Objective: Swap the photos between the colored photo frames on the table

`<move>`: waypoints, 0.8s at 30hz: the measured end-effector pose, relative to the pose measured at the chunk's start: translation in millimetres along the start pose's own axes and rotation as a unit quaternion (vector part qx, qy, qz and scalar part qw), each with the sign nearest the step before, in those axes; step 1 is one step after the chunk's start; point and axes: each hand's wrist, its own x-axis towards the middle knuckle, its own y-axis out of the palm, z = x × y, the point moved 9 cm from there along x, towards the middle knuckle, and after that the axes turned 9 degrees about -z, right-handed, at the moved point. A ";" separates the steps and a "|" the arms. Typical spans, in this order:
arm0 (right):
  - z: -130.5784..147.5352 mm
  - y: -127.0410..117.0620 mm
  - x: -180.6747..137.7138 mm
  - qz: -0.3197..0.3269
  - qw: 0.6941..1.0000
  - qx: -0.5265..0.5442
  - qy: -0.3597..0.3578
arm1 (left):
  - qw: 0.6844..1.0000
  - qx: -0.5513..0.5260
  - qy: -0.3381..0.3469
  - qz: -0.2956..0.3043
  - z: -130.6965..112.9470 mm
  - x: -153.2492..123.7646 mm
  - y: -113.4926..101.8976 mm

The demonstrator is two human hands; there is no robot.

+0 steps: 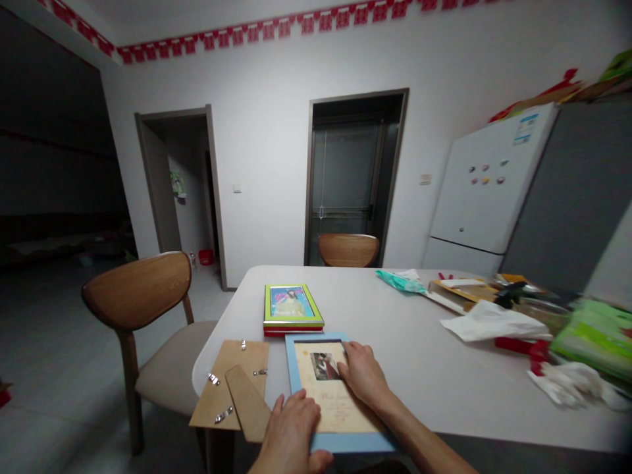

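Note:
A blue picture frame lies flat at the table's near edge, with a cream paper insert and a small photo in it. My left hand rests on the frame's lower left corner, fingers curled over the edge. My right hand lies on the insert beside the photo, fingers pressed down flat on it. A brown backing board with metal clips and a stand flap lies just left of the frame. Behind it sits a stack of frames, the top one green.
White table holds clutter at the right: white paper, green packets, a teal bag, crumpled tissue. Wooden chairs stand at the left and far side. A fridge stands at the right.

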 end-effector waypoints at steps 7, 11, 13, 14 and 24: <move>-10.6 9.5 0.4 0.003 0.999 0.036 0.002 | 0.993 0.090 -0.076 -0.004 59.5 -32.3 -47.5; 2.2 14.9 1.4 0.016 0.998 0.065 0.012 | 0.966 0.195 -0.158 -0.058 120.5 -49.4 -72.3; 16.4 11.6 1.4 0.011 0.997 0.072 0.007 | 0.957 0.229 -0.155 -0.088 137.9 -50.7 -72.9; 25.2 7.2 0.6 0.003 0.997 0.077 0.003 | 0.955 0.237 -0.146 -0.102 143.3 -50.3 -71.2; 169.6 -0.6 -51.8 0.155 0.943 0.268 -0.119 | 0.931 0.263 -0.037 -0.250 128.5 -51.3 -92.5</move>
